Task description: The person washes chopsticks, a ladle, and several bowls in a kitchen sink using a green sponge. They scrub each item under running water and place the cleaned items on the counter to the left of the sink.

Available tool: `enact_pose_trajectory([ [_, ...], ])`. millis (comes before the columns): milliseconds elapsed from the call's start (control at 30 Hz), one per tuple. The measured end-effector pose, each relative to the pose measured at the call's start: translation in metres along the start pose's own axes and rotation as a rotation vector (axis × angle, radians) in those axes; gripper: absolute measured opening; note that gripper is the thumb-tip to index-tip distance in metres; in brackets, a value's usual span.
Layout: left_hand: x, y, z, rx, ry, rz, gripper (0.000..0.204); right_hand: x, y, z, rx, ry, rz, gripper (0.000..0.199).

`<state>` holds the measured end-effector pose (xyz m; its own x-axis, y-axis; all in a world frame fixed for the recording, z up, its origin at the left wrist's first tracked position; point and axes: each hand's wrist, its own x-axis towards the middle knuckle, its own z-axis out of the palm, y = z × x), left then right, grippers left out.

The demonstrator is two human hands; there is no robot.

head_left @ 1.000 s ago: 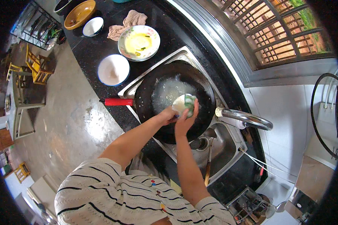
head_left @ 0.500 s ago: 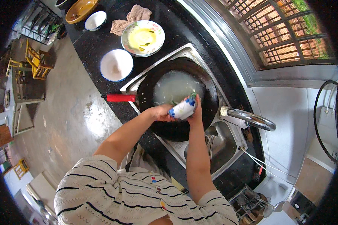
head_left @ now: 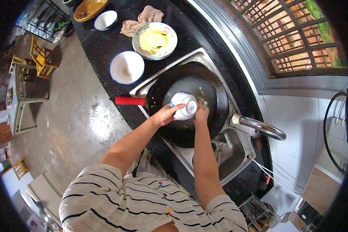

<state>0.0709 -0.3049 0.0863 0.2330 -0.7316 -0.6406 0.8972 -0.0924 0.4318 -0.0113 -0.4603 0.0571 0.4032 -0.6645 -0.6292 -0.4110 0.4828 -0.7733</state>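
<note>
My left hand (head_left: 165, 115) grips a small white bowl with blue markings (head_left: 184, 106), tilted so that its underside faces up. Just right of the bowl, my right hand (head_left: 202, 113) is closed round a green cloth or scrubber (head_left: 205, 104), of which only a bit shows. Both hands are above a large black wok (head_left: 158, 91) with a red handle (head_left: 130, 101). Cloudy water (head_left: 189, 86) lies in the wok, which rests over a steel sink (head_left: 143, 92).
Left of the sink stand a white bowl (head_left: 127, 67), a floral plate with yellow liquid (head_left: 155, 40), a crumpled cloth (head_left: 143, 20), a small bowl (head_left: 105, 20) and a brown dish (head_left: 90, 9). A curved tap (head_left: 261, 127) reaches over the sink's right side.
My left hand has turned the bowl so its base now faces up. My right hand has come off the bowl's far side and sits lower beside it. The view has shifted slightly.
</note>
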Motion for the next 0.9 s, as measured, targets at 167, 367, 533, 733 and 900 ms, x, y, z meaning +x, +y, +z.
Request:
enact_pose_trajectory([
  [167,0.001,0.001,0.004,-0.149,0.16,0.113,0.056,-0.003,0.023,0.004,-0.725,0.24,-0.822,0.03],
  [367,0.007,0.0,0.006,-0.115,0.257,0.159,0.053,-0.016,0.048,-0.004,-1.133,0.018,-0.941,0.045],
  [533,0.014,-0.015,0.017,-0.151,0.233,0.209,0.029,-0.004,0.048,-0.017,-0.308,0.124,-0.519,0.031],
  [733,0.023,-0.036,0.037,-0.354,0.168,0.252,0.023,-0.076,0.008,0.026,-0.286,0.031,-0.811,0.039],
  [900,0.008,-0.033,0.043,-0.184,0.018,0.239,0.023,-0.061,0.004,0.022,0.28,0.182,-0.487,0.04],
])
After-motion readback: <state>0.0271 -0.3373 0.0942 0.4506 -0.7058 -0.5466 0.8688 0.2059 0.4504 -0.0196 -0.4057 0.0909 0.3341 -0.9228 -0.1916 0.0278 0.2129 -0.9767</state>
